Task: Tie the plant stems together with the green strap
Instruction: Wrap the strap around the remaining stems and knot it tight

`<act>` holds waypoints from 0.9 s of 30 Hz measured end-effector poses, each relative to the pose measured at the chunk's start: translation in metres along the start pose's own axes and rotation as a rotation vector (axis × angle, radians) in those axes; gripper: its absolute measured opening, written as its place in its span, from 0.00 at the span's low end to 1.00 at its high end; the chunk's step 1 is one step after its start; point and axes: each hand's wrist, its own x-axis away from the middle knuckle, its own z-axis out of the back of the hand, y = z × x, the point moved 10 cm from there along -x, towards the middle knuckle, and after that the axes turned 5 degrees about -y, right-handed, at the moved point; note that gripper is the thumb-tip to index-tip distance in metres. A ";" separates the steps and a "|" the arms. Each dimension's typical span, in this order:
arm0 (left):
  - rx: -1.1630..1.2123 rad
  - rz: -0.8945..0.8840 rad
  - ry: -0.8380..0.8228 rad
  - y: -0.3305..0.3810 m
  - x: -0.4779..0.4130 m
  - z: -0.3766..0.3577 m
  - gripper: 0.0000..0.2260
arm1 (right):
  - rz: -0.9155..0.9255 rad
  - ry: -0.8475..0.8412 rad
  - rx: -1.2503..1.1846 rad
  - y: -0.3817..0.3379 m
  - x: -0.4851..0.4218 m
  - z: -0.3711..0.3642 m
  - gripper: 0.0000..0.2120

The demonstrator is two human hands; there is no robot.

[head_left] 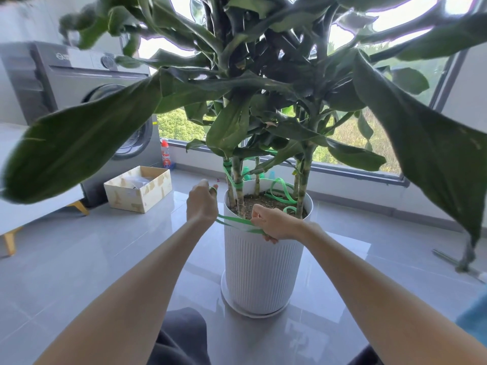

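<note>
The tall white ribbed plastic pot [261, 267] is standing in its white saucer [253, 312] on the glossy grey tiled floor [105, 259], close to the floor's far edge under the window [342, 143]. Banded green plant stems [240, 201] are rising from the soil into a mass of broad dark leaves. The flat green strap [235, 220] is winding around the two left-hand stems just above the rim, looping loosely over the soil on the right, and stretching across the pot's near rim between the two hands. The left hand [201, 204] is hovering just left of the pot, its grip pinching a bit of strap between thumb and forefinger. The right hand [274, 223] is resting against the near rim, its grip curling closed around the strap. Toward the floor's far left corner, a grey front-loading washing machine [79, 96] is standing, with an open cardboard box [139, 189] and a red bottle [165, 155] beside it.
</note>
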 end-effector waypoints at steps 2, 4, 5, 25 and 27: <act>-0.003 0.001 0.022 0.002 0.001 0.001 0.08 | -0.010 0.065 0.155 0.008 0.002 0.008 0.07; 0.082 0.062 0.035 -0.007 -0.003 0.002 0.08 | -0.039 0.128 0.222 0.020 0.004 0.018 0.07; 0.131 0.104 0.027 -0.013 -0.004 0.003 0.08 | -0.051 0.152 0.213 0.026 0.005 0.022 0.07; 0.060 0.053 -0.679 0.003 0.028 -0.053 0.16 | -0.074 0.182 -0.501 0.021 -0.001 0.025 0.08; 0.054 0.053 -0.776 0.008 0.038 -0.059 0.19 | -0.079 0.162 -0.621 0.017 0.000 0.025 0.07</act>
